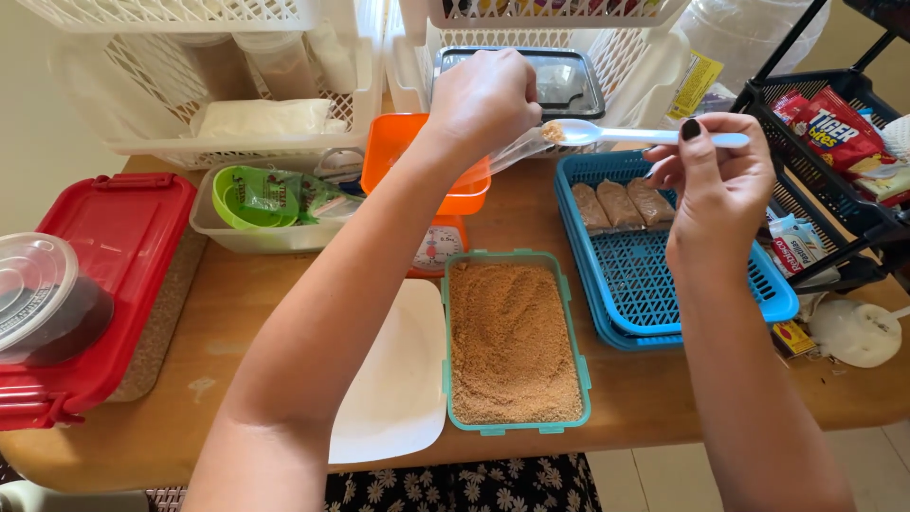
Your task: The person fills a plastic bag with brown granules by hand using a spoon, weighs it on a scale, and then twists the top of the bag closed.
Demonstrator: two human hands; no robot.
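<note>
A white plastic spoon [626,136] is held level above the desk [664,389], its bowl heaped with brown sugar and pointing left. The right hand [716,185] pinches the spoon's handle between thumb and fingertips, closed on it. The spoon's bowl meets the mouth of a small clear plastic bag [502,152], which the left hand [483,95] grips from above, fingers curled shut around the bag's top. Both hands are raised over the back of the desk, near each other and joined only by spoon and bag.

Just below the left hand sits a small kitchen scale [439,245] with an orange tray [398,142] on top. In front of it, near the desk's front edge, lies an open teal container [513,343] filled level with brown sugar. A white lid [393,379] lies touching its left side. To the right, under the right hand, a blue basket tray [682,284] holds three filled little bags [621,204] side by side at its far end.

Farther left are a beige tub [248,237] with a green cup [248,197] in it, and a red lidded box [109,275] with a clear round tub [43,299] resting on it. White baskets [218,85] stand along the back, and a black wire rack [825,142] with snack packets stands at the right.
</note>
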